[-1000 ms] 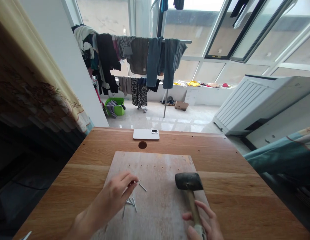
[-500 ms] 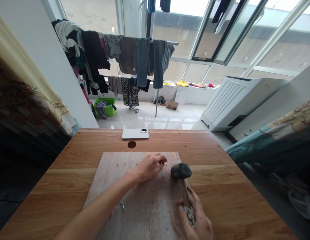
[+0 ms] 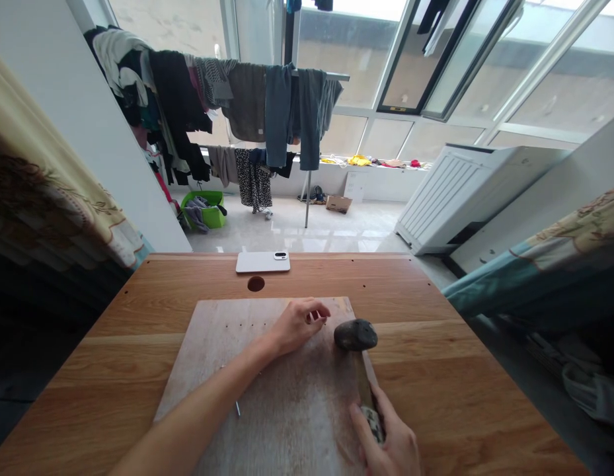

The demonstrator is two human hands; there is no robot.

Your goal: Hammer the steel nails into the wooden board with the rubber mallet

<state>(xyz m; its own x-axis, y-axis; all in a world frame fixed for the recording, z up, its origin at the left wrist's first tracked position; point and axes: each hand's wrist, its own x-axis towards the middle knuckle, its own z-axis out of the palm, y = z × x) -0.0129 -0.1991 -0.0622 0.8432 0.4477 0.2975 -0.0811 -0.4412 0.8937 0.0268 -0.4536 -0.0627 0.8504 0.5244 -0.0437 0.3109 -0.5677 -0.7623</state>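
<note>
A pale wooden board (image 3: 281, 410) lies flat on the wooden table. My left hand (image 3: 301, 322) rests near its far right part, thumb and fingertips brought together in a pinch; anything between them is too small to make out. In my right hand (image 3: 388, 433) is a hammer (image 3: 356, 335) with a dark, blunt head and a wooden handle, patterned at the grip. Its head is above the board's right edge, apart from my left fingers. A row of small dark dots (image 3: 240, 325) runs along the board's far side. Partly hidden by my left forearm, a loose nail (image 3: 238, 408) lies on the board.
Beyond the board, a white phone (image 3: 263, 262) lies near the far edge of the table (image 3: 450, 396), behind a round hole (image 3: 256, 283). Past the table stand a laundry rack with clothes (image 3: 281, 119), a green basket (image 3: 215, 217) and a white cabinet (image 3: 435, 198).
The camera view has shifted slightly. My left fingers have changed their bend a little over the same spot, and my right hand still grips the hammer in nearly the same place.
</note>
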